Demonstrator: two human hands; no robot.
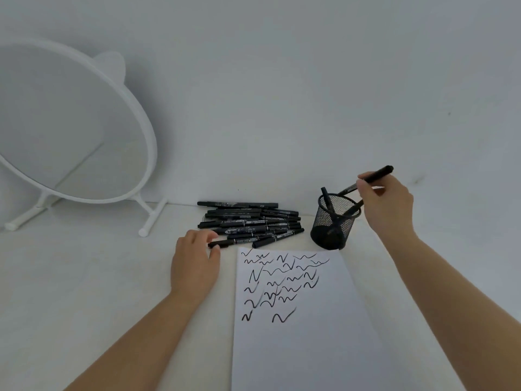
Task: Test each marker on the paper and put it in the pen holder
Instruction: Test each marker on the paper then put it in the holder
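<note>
Our right hand (387,204) grips a marker (372,177) over the holder (334,221) rim; left hand (194,261) pinches a pile marker (222,244) beside the paper (296,348) edge.

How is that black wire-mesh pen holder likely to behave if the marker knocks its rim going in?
The black wire-mesh pen holder looks light: open mesh, only a few markers inside. Those lean to one side, so a rim knock may tip or slide it on the smooth white table. The right hand should probably lower its black marker gently.
</note>
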